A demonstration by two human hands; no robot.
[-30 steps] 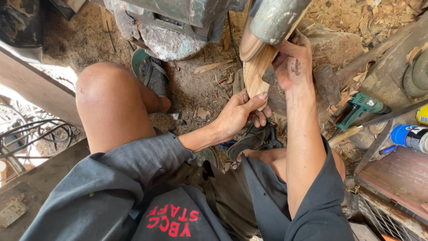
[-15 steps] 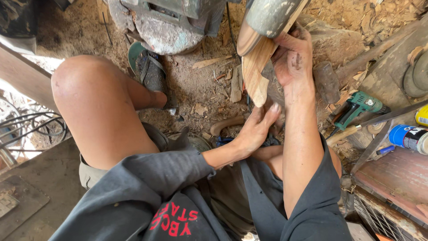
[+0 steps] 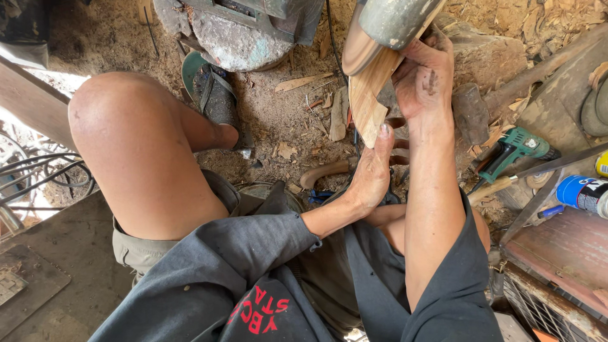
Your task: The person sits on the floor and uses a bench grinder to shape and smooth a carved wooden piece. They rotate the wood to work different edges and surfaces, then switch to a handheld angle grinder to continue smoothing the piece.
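We see the right hand clenched around the upper end of the flat, tapered pale wooden piece, pressing its face to the round grey metal sanding disc at the top of the view. The left hand reaches up from below, fingers together, fingertips touching the wood's pointed lower tip; it steadies rather than grasps, though we cannot quite tell how firmly. Just beneath the hands a curved brown wooden handle lies on the chip-strewn dirt floor. The bare left knee rises at left, a green flip-flop sandal beyond it. To the right rest a teal power drill and a blue spray can.
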